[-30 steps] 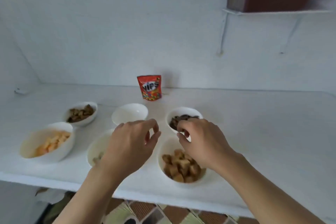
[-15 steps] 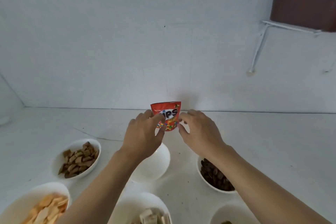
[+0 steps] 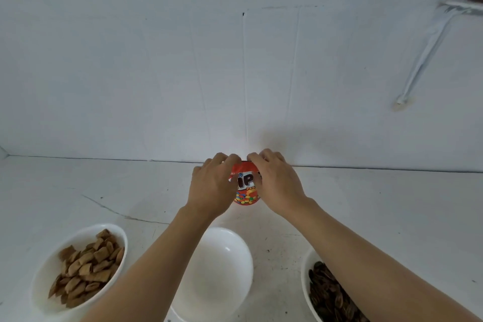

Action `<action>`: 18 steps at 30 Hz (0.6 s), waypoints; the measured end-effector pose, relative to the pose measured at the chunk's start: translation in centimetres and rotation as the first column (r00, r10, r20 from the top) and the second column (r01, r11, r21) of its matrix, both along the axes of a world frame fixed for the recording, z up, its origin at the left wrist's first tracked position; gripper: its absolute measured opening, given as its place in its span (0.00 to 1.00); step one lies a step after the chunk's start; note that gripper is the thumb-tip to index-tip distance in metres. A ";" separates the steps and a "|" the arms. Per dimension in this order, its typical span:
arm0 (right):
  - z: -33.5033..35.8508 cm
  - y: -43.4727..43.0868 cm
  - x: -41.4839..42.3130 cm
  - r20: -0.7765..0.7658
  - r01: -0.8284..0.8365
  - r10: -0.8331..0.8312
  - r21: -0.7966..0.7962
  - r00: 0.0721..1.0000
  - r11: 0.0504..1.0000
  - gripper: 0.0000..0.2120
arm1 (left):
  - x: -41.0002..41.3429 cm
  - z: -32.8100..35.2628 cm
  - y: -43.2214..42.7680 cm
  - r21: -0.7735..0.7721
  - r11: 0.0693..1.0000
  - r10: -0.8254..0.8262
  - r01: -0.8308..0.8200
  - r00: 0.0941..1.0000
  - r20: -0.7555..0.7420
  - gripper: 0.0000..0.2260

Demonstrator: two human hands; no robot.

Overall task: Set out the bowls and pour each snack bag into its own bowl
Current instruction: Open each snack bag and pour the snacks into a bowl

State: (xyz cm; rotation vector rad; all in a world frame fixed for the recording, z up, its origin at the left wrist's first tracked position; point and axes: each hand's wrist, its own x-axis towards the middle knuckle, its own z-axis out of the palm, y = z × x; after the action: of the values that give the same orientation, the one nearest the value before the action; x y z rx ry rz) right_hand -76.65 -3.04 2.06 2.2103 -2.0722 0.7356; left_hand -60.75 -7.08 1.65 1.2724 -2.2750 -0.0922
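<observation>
Both hands hold the red snack bag point(image 3: 245, 187) at the back of the white tabletop point(image 3: 379, 204), close to the wall. The left hand point(image 3: 212, 185) and the right hand point(image 3: 277, 182) have their fingers curled on the top edge of the bag, one at each side. Nearer to the person stands an empty white bowl point(image 3: 222, 269), between a bowl of brown pillow snacks point(image 3: 81, 266) and a bowl of dark snacks point(image 3: 329, 293).

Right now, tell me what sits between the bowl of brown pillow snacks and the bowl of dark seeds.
An empty white bowl, its left edge hidden by the left forearm; the head view shows it.
</observation>
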 end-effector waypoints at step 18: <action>5.9 6.9 0.9 0.200 0.131 -0.050 -0.416 0.979 0.900 0.05 | 1.3 8.0 4.8 -0.191 0.961 -0.250 0.202 0.928 -0.276 0.08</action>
State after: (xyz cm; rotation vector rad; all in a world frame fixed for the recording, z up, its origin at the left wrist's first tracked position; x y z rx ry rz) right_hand -75.80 3.82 7.91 1.8515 -1.8376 1.2865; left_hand -59.49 -2.29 9.67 0.8458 -2.1092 -0.1690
